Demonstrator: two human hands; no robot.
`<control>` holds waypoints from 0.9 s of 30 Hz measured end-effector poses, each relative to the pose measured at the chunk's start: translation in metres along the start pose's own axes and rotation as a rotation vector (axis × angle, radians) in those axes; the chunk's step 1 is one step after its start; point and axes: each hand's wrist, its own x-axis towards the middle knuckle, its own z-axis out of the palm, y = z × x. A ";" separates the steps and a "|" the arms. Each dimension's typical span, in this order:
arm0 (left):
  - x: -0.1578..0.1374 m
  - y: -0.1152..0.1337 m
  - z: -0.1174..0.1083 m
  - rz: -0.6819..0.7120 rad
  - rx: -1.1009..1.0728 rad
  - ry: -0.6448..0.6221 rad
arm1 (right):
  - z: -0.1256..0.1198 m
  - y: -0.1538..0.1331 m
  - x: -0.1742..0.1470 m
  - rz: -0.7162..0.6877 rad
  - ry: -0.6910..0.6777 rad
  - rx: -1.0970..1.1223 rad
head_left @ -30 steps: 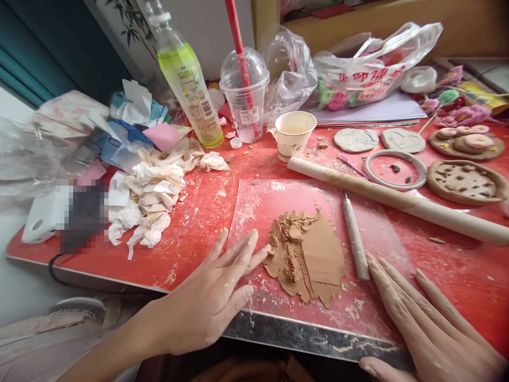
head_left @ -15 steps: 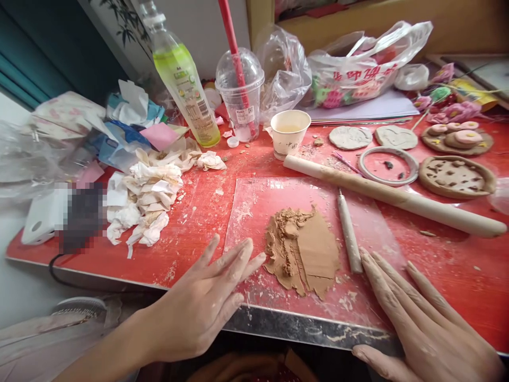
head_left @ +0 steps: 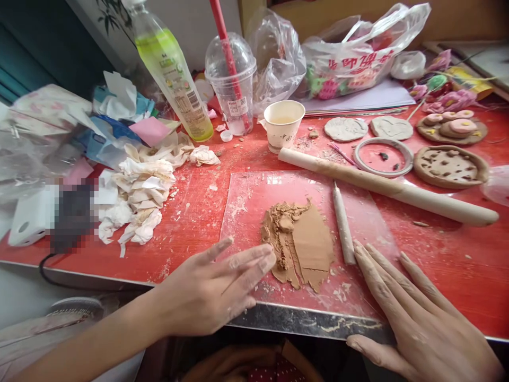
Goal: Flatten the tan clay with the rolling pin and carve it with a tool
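Observation:
A flattened slab of brown clay (head_left: 314, 244) lies on a clear plastic sheet (head_left: 246, 201), rough and torn on its left half, smooth on its right. My left hand (head_left: 214, 286) has its fingers stretched out, with the fingertips at the slab's left edge; whether they touch it I cannot tell. My right hand (head_left: 421, 307) rests spread at the sheet's right side, holding nothing. Its fingertips are at the lower end of a slim clay-smeared tool (head_left: 342, 225) with a thin pointed tip, lying right of the slab.
Behind the sheet lies a long rolling pin (head_left: 389, 185). A paper cup (head_left: 283, 124), a domed plastic cup (head_left: 233, 85) and a tilted bottle (head_left: 175, 85) stand farther back. Crumpled tissues (head_left: 147, 183) lie left. Round clay pieces (head_left: 451, 165) sit at the right rear.
My left hand has moved right, its fingertips now reaching the clay slab's left edge. My right hand stays spread beside the slim tool. The whole view has shifted slightly.

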 end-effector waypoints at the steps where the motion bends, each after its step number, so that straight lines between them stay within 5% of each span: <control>1: -0.001 0.002 0.000 0.017 -0.013 0.008 | 0.000 0.000 0.000 0.002 0.003 0.002; 11: 0.018 0.002 -0.008 0.092 0.049 -0.103 | -0.004 -0.001 0.002 0.004 -0.019 0.036; 20: 0.018 0.004 -0.002 0.148 -0.012 -0.050 | -0.004 -0.002 0.006 0.002 0.016 0.028; 27: 0.025 0.007 0.002 0.139 0.154 -0.017 | -0.007 -0.002 0.007 0.008 0.003 0.032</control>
